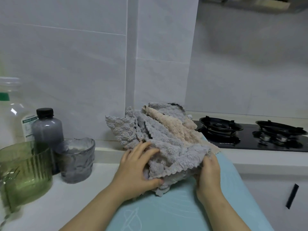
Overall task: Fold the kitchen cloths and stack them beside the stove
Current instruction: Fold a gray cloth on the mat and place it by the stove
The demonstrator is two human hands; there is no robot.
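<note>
Teal mat (175, 207) on white bench (58, 197) below tiled wall (66, 64); left grip (138, 165) and right grip (208, 172) clutch crumpled cloths (158, 130) between gas stove (250, 135) and grey tumbler (76, 160).

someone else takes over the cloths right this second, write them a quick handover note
Left hand: grips the cloths at their near left side.
Right hand: holds their near right edge.
Cloths: grey and beige, crumpled in one heap on the blue mat, just left of the stove.
Done: nothing folded or stacked yet.
To do: separate them, fold each, stack beside the stove.
</note>
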